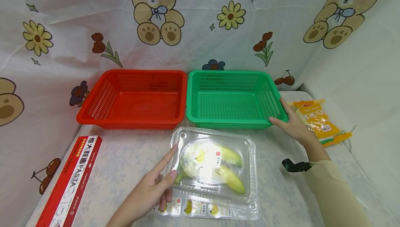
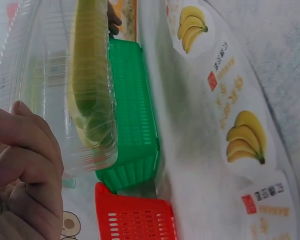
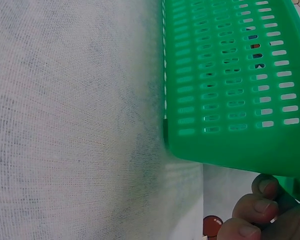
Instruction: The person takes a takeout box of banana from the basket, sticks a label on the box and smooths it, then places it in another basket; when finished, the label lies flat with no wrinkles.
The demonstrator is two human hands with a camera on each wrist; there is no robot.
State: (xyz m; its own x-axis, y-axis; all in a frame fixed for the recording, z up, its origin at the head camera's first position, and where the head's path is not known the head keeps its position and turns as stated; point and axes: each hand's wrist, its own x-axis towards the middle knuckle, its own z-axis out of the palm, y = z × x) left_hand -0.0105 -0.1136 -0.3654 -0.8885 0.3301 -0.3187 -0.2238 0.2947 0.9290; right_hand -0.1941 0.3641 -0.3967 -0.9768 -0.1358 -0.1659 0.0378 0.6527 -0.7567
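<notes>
My left hand [image 1: 150, 188] holds the left side of a clear plastic clamshell box [image 1: 250, 171], its thumb over the edge and index finger stretched along it. Inside lie yellow-green bananas [image 1: 232, 182], and a round banana label is on the lid. The left wrist view has the box [image 2: 45, 95] raised off the table, above a sheet of banana stickers [image 2: 190, 115]. At the green basket's [image 1: 226, 120] front right corner, my right hand [image 1: 292, 124] grips the rim, thumb on the front and fingers outside. Curled fingertips [image 3: 262, 207] show below that rim in the right wrist view.
A red basket [image 1: 131, 124] stands left of the green one, close against it. On the left lies a long red pasta box [image 1: 73, 178]. A yellow food packet [image 1: 318, 119] sits beyond my right hand. Behind the baskets hangs a bear-print cloth [image 1: 200, 18].
</notes>
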